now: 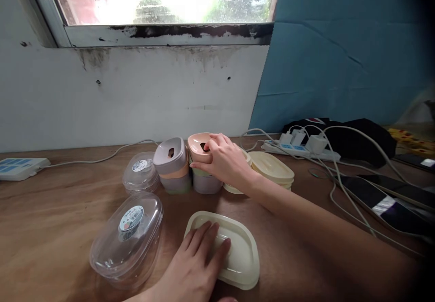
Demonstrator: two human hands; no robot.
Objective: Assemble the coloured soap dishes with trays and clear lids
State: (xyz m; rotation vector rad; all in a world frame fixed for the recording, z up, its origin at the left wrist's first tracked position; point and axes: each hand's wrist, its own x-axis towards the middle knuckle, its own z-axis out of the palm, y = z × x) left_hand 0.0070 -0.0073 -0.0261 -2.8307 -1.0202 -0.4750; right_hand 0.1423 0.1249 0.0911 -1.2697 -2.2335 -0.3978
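Observation:
My right hand [226, 157] reaches to a peach-coloured plastic container [199, 140] on top of a stack. Its fingers are at the slot in the sloping top and its thumb lies along the near side. Beside it stands a second stack, topped by a grey-lilac slotted container [170, 151]. My left hand [197, 259] lies with fingers spread on a pale yellow shallow tray or lid [241, 252] near the front. A clear lidded box [127, 243] with a round sticker sits to its left, and a smaller clear box [140, 175] stands behind that.
More pale yellow trays or lids [273, 168] are stacked right of the containers, partly behind my right arm. A power strip [302, 147] with chargers and loose cables runs along the back right. Phones [384, 202] lie at the right, and another power strip [22, 168] at the far left.

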